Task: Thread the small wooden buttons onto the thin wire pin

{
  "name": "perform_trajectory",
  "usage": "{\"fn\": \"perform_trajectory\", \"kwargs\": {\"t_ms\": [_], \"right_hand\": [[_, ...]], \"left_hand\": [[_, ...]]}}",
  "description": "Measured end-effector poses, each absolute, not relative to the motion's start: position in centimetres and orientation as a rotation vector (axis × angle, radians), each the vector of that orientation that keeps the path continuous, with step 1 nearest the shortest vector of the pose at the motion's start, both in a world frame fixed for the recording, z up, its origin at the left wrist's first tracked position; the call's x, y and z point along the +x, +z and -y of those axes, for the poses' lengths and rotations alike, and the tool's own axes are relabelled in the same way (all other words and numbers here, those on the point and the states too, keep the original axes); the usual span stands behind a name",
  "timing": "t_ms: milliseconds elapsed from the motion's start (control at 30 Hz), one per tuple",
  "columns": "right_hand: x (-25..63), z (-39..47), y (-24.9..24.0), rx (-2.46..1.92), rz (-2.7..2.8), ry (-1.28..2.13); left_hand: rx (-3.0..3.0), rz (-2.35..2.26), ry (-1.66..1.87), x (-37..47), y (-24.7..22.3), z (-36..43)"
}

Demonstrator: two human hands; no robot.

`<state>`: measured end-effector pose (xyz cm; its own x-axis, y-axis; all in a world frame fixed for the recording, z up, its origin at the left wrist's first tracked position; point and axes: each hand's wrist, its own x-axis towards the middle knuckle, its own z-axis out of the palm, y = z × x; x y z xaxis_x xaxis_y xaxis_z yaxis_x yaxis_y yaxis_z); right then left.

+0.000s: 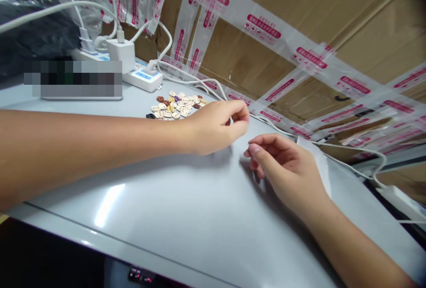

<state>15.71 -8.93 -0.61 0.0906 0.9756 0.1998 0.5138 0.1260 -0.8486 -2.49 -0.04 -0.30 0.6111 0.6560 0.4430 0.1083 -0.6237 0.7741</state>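
Observation:
Small buttons (pixel 181 107), cream, brown, yellow and a few dark or purple, lie in a loose pile on the grey table (pixel 173 217). My left hand (pixel 218 126) is just in front of the pile and covers part of it. Its fingers are curled, with thumb and forefinger drawn together; whatever they hold is hidden. To the right, my right hand (pixel 286 168) is low over the table, thumb tip pressed to the fingertips in a pinch. Anything between those fingertips is too small to make out. A white sheet (pixel 319 159) lies partly behind this hand.
At the back left stands a power strip (pixel 144 78) with a white charger (pixel 121 55) and cables. A taped cardboard wall (pixel 266 57) closes off the back. Another white power strip (pixel 402 201) is at the right edge. A black plastic bag (pixel 33 26) sits far left.

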Motion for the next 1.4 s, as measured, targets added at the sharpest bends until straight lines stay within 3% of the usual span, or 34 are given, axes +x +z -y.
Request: {"fn": "perform_trajectory", "kwargs": {"t_ms": [633, 1400], "right_hand": [[16.1, 8.9, -0.9, -1.423, 1.362, 0.941], [14.7, 9.3, -0.4, -1.432, 1.593, 0.689]], "left_hand": [[2.461, -0.418, 0.875, -2.6, -1.1, -0.1], [2.435, -0.482, 0.976, -2.2, -1.1, 0.6]]}}
